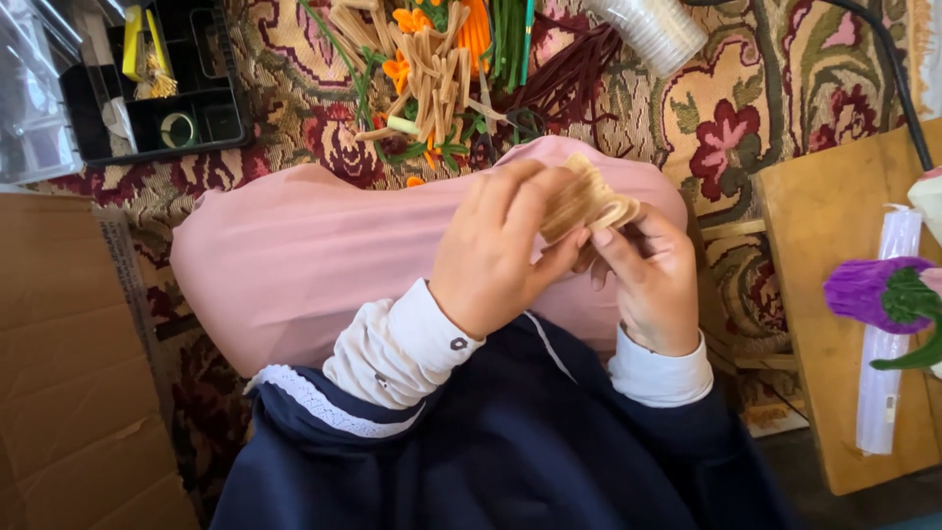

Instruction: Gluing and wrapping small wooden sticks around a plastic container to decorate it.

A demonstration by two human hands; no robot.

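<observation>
Item: tan looped bundle (587,201), a small wad of fuzzy craft stems bent into loops, pale beige.
Location: held in mid-scene above the pink cushion (324,260), just right of centre, between both hands.
Left hand (500,250): fingers curled closed around the left and near side of the bundle, thumb pressing toward the right hand.
Right hand (653,280): thumb and forefinger pinched shut on the bundle's right edge, where the loops fan out; remaining fingers folded under.
Handling, judged: very light; soft pile over a bendable core, so it likely keeps whatever shape it is pressed into. Not slippery. Not breakable, though loops could be flattened or pulled out of line by a hard squeeze.
Where to hold, judged: at the gathered base of the loops, lightly, leaving the fanned ends free.
Support: pink cushion across the lap, touching both forearms.
Far, centre: heap of loose stems (442,69), tan, orange, green and dark red, lying on the patterned carpet (765,88).
Far right: stack of clear cups (653,29), lying on its side.
Far left: black tray (157,83) with small yellow pieces and a tape roll.
Near left: cardboard sheet (69,363), flat.
Right: wooden board (834,294) bearing a purple stem flower (868,290) and a clear glue stick (888,324).
</observation>
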